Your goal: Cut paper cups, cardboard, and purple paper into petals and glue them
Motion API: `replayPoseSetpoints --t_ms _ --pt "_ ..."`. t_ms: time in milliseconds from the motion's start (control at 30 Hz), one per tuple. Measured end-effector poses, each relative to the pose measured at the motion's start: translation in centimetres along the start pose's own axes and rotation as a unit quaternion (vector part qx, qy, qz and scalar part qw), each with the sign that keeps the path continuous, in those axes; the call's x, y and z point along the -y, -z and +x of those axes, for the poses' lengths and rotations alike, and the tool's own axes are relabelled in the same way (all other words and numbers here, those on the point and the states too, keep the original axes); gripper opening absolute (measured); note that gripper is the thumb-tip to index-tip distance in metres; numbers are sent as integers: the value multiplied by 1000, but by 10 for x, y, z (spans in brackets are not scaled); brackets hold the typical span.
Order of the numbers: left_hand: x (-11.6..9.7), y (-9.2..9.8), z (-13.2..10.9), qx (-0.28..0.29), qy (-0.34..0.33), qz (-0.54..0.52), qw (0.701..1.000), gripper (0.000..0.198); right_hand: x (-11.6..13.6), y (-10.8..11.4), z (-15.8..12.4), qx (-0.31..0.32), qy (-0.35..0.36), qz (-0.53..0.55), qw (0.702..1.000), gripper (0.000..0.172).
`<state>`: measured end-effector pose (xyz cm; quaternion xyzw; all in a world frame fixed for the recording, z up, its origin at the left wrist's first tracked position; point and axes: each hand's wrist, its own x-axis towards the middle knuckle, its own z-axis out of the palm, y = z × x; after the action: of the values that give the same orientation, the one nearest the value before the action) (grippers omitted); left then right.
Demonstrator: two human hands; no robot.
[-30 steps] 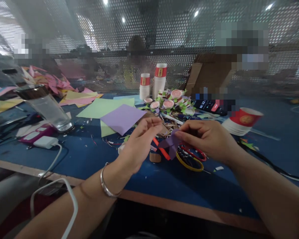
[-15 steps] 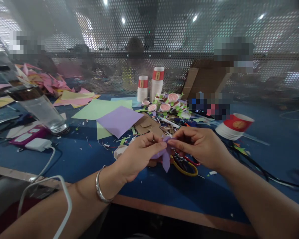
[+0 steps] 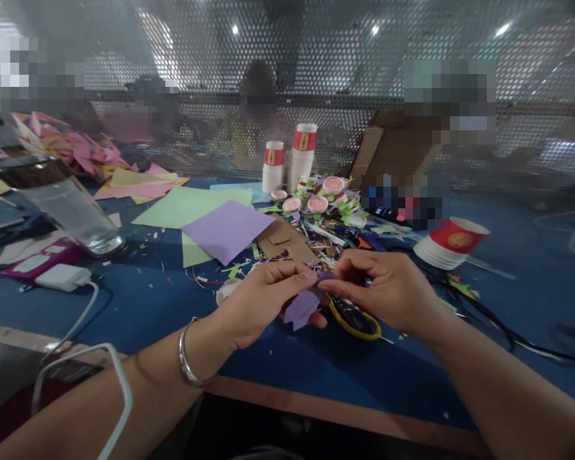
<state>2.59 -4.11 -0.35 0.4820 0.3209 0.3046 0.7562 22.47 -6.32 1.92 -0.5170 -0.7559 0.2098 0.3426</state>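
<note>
A small purple paper piece is held between both hands, low at the middle of the view. My left hand pinches it from the left, with a fingertip showing beneath it. My right hand has thumb and index finger closed on the paper's upper right part. Its exact folds are partly hidden by the fingers. Scissors with yellow-edged handles lie just below and left of my right hand. A flat purple sheet rests on green paper farther back.
Cardboard scraps lie beyond my hands, with paper-decorated round pieces behind. Two cup stacks stand at the back. A red-and-white cup stack leans at right, near black cables. At left are a glass bottle and white charger.
The purple piece has turned between my fingers: its narrow hanging strip has given way to a broader part pointing down-left. The camera view has shifted slightly.
</note>
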Motion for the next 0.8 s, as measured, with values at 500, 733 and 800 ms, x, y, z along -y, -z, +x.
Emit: replayPoseSetpoints --t_ms 500,733,800 --pt "-3 4 -8 7 -80 193 978 32 -5 1 -3 73 -31 77 994 39" --pt "-9 7 -13 48 -48 216 974 19 -10 2 -1 73 -28 74 994 36" --pt "-11 9 -13 52 -45 227 971 20 -10 2 0 79 -34 84 993 37"
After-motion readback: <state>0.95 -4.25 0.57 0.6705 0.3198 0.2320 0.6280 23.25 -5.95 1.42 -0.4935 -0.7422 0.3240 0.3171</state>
